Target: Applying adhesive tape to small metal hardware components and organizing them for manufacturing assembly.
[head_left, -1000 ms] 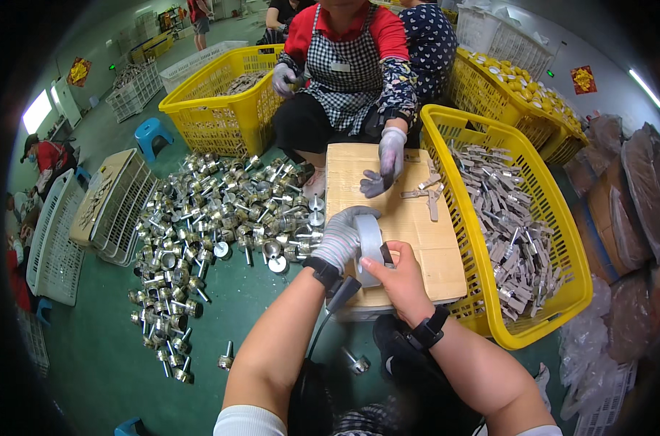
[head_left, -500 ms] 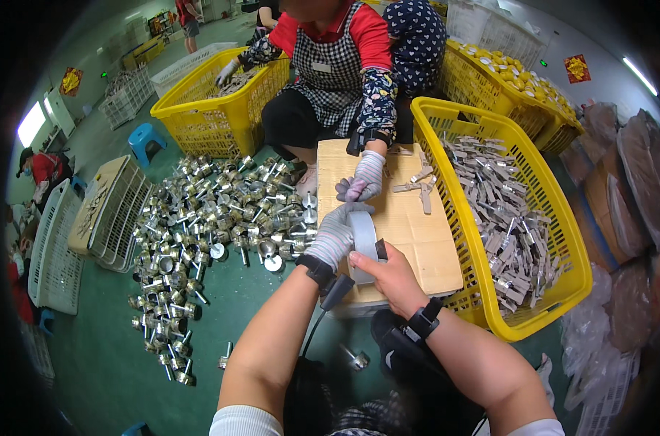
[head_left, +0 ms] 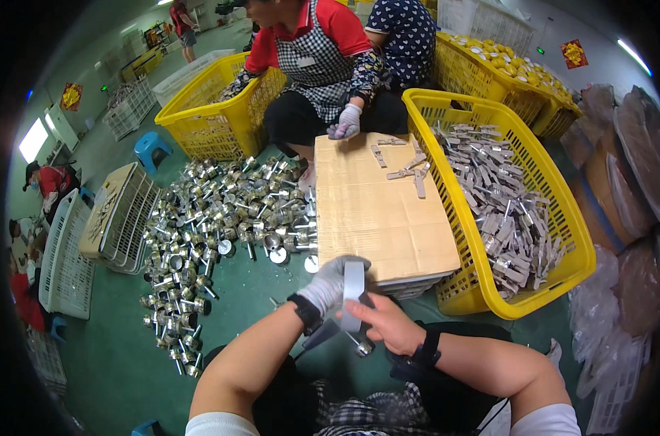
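A grey roll of tape (head_left: 354,280) is held between my hands, just off the near edge of a cardboard-topped work surface (head_left: 381,232). My left hand (head_left: 324,287), in a pale knit glove, is closed round the roll's left side. My bare right hand (head_left: 389,327) pinches the lower right of the roll between thumb and fingers. Several flat grey clip-like pieces (head_left: 419,178) lie at the board's far right. Beyond the far left corner hangs a co-worker's gloved hand (head_left: 347,123).
Many metal cup-shaped parts with stems (head_left: 235,203) are heaped on the green floor at left. A yellow basket (head_left: 490,283) of grey clip-like pieces stands at right. Another yellow basket (head_left: 199,120) is at the far left, beside the seated co-worker. Plastic bags (head_left: 599,327) lie far right.
Both my hands have drawn the tape roll back toward me, off the middle of the board. The co-worker's gloved hand has pulled away from mine to the far edge.
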A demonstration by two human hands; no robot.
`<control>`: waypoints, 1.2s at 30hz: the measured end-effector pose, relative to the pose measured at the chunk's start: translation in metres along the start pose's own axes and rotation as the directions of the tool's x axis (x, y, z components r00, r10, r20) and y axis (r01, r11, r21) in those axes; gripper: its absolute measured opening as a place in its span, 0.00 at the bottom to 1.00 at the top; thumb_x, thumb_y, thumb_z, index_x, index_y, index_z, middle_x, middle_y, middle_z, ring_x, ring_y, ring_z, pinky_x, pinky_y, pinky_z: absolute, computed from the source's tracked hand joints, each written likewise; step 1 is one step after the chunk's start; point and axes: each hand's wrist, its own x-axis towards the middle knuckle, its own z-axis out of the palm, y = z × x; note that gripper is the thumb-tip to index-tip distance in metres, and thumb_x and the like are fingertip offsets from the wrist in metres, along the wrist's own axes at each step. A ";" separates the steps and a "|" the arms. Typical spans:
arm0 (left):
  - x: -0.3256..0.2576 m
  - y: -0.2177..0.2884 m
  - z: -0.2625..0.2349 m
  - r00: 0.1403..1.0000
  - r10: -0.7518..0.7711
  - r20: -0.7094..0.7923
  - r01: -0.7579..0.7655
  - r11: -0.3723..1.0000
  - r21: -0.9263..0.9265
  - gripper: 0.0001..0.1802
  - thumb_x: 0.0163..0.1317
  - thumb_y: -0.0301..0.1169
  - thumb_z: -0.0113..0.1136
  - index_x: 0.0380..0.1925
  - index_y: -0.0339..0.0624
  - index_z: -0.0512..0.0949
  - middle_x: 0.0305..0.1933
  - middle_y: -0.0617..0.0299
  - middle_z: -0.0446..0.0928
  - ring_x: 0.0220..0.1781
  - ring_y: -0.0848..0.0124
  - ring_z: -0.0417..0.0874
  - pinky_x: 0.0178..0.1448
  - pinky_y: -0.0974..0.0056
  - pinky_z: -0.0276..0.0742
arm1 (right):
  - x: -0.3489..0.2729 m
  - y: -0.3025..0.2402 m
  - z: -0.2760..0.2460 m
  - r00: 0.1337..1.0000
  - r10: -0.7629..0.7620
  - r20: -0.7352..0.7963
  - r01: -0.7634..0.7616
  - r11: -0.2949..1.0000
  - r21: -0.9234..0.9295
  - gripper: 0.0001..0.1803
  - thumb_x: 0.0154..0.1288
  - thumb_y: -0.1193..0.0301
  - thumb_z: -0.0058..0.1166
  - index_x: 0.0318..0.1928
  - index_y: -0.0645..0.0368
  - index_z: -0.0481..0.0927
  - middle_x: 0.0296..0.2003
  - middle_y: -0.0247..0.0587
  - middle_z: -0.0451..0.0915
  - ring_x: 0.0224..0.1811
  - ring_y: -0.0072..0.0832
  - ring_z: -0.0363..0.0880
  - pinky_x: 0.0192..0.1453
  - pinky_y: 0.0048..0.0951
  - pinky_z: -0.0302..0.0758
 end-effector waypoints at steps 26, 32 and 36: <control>-0.012 -0.058 -0.004 0.999 -0.026 -0.043 0.026 1.000 -0.002 0.12 0.61 0.21 0.42 0.41 0.30 0.74 0.32 0.57 0.74 0.30 0.71 0.75 0.37 0.68 0.75 | 0.025 0.043 -0.018 0.958 0.113 -0.262 -0.197 0.926 -0.322 0.30 0.55 0.50 0.55 0.37 0.71 0.74 0.31 0.48 0.77 0.33 0.28 0.75 0.37 0.29 0.71; -0.015 -0.052 -0.003 0.999 -0.049 0.003 0.050 0.999 -0.009 0.13 0.60 0.21 0.44 0.43 0.30 0.72 0.35 0.57 0.74 0.35 0.71 0.76 0.42 0.68 0.76 | 0.024 0.044 -0.017 0.988 0.036 -0.147 -0.088 0.927 -0.363 0.24 0.55 0.53 0.57 0.35 0.65 0.75 0.24 0.37 0.74 0.20 0.21 0.70 0.20 0.24 0.66; -0.020 -0.046 0.001 1.000 -0.011 0.012 0.009 0.983 0.185 0.14 0.56 0.20 0.51 0.45 0.31 0.71 0.35 0.57 0.75 0.35 0.71 0.76 0.42 0.68 0.76 | 0.025 0.040 -0.024 0.989 0.125 -0.076 -0.146 0.877 -0.458 0.25 0.54 0.52 0.57 0.39 0.63 0.77 0.29 0.42 0.78 0.30 0.27 0.76 0.34 0.28 0.72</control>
